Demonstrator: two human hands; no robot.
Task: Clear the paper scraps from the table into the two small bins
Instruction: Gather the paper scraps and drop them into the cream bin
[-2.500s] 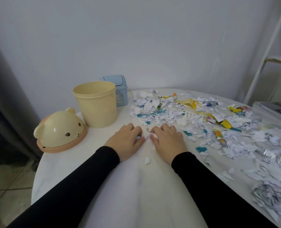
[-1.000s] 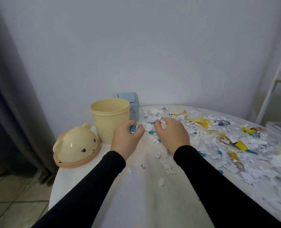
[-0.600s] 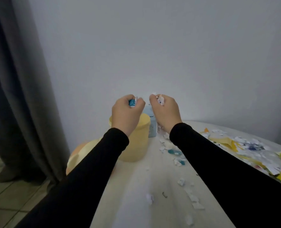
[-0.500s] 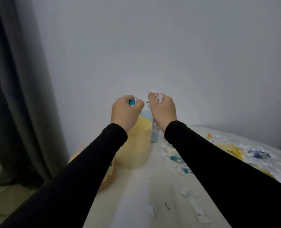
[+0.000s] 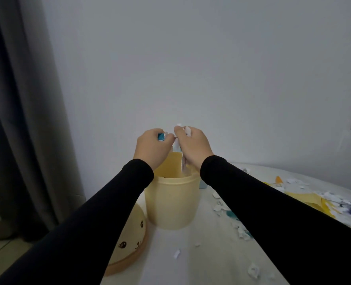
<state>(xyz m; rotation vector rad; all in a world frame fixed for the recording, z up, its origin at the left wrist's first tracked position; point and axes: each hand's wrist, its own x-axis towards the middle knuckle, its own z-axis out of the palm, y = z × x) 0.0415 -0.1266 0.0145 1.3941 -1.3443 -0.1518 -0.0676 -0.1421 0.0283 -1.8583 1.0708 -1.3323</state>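
Both hands are raised side by side just above the open yellow bin. My left hand is closed around a bunch of paper scraps, a blue piece showing between the fingers. My right hand grips white scraps, and one long white piece hangs from it down into the bin's mouth. The small blue bin is almost fully hidden behind my right forearm. More paper scraps lie scattered on the white table to the right.
The bin's bear-faced lid lies on the table at the left, partly under my left sleeve. A grey curtain hangs at the left beside the table's edge. A plain wall stands close behind the bins. Yellow paper strips lie at the far right.
Both hands gathered scraps from the table, lifted them and carried them left to above the yellow bin. A long white piece now dangles from the right hand into the bin.
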